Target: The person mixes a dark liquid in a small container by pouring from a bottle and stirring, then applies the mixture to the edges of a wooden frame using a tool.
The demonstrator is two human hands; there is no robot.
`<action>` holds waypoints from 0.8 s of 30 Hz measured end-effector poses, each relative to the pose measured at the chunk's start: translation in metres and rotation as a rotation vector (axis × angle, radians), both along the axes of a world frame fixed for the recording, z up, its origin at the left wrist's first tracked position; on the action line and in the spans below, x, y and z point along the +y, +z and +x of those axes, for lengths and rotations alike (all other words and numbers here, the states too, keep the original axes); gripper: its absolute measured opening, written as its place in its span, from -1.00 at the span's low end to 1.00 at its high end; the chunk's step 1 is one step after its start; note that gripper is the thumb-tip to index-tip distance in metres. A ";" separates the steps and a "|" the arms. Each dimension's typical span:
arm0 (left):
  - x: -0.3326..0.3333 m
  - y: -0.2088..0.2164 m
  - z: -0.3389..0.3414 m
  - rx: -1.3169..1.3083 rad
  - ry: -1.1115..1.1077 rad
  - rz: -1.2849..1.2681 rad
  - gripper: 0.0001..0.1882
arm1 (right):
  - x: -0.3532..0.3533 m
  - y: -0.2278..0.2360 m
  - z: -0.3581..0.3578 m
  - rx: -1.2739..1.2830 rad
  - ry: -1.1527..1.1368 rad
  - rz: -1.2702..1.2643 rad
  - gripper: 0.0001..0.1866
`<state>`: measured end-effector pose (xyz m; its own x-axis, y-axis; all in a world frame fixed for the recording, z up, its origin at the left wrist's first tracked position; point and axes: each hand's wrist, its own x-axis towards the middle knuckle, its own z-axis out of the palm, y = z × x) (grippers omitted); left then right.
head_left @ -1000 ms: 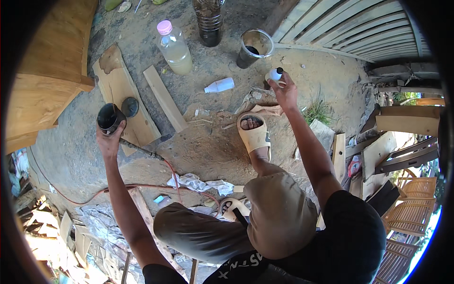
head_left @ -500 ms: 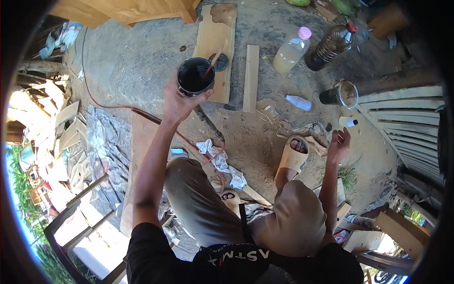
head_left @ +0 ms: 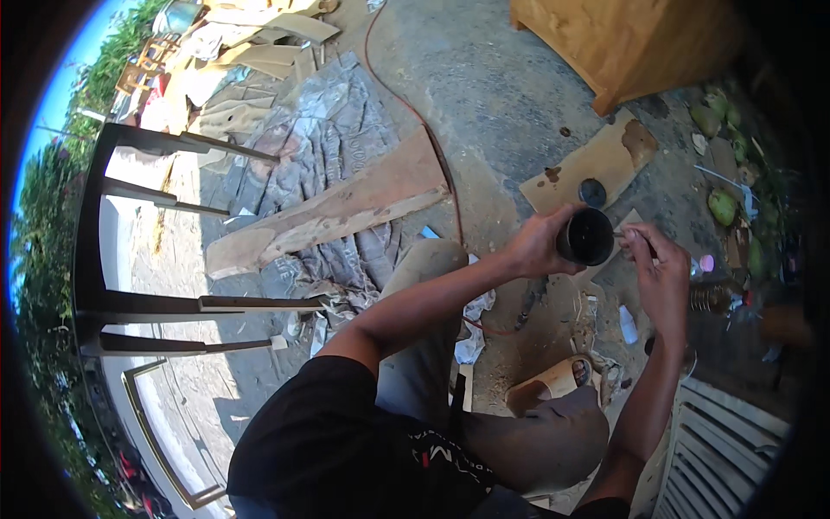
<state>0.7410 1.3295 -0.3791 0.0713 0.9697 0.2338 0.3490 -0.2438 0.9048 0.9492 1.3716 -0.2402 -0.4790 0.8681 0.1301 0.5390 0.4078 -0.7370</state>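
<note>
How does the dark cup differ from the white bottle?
The cup is dark and wide-mouthed, while the bottle is white and slim. The cup is held in the left hand; the bottle lies on its side on the ground, untouched. Both are containers.

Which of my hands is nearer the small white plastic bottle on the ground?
Right. The right hand appears just above the bottle; the left hand is farther off, up and left, holding a round black cup.
</note>
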 end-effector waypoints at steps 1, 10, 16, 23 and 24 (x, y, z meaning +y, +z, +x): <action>-0.002 0.001 -0.002 0.035 0.011 0.079 0.01 | -0.004 -0.002 0.001 0.011 0.049 -0.062 -0.86; 0.000 -0.008 -0.019 -0.059 0.029 0.061 0.01 | -0.007 -0.001 -0.025 0.009 -0.002 -0.009 -0.85; 0.018 0.006 -0.012 -0.035 0.064 -0.065 0.02 | 0.015 -0.001 -0.010 0.003 0.089 0.075 -0.85; 0.022 -0.003 0.001 -0.056 0.012 -0.041 -0.03 | 0.014 -0.017 0.006 0.017 0.054 0.090 -0.83; 0.021 -0.003 0.000 -0.043 0.013 -0.043 -0.03 | 0.013 -0.021 0.006 -0.015 0.043 0.141 -0.83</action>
